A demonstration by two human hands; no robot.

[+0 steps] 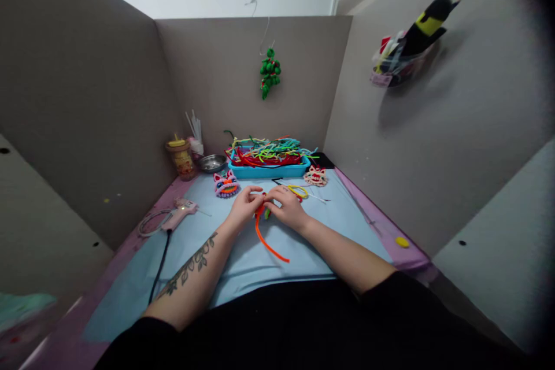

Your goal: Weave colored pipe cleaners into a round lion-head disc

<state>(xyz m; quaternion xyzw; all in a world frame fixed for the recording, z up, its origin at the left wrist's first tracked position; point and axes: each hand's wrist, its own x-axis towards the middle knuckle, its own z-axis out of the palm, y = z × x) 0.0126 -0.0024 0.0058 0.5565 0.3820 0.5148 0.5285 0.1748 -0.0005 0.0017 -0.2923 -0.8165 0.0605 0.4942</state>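
1. Broadly, I work over a blue cloth (243, 254), pale enough to show the strip's curve well.
2. At its far side sits a blue tray (269, 173) heaped with coloured strips; I'd keep my knuckles short of that tangle.
3. My left hand (247, 203) pinches thumb to fingers; my right hand (287, 206) curls in to meet it, though I can't tell exactly what its fingertips grip. I'd steady with one and bend with the other.
4. On the left lies a pink glue gun (178, 215), pointing toward my left forearm; it may be hot, so that elbow should stay in.
5. Two animal-like heads, one purple (226, 185), one cream (315, 176), lie beyond the hands, apart from them.
6. The orange strip (261, 237) hangs from the left fingertips, its loose end curving toward me. Short, even bends should avoid kinks.
7. Smallest, a green bit (267, 215) shows below the fingers; I'd pinch lightly there.
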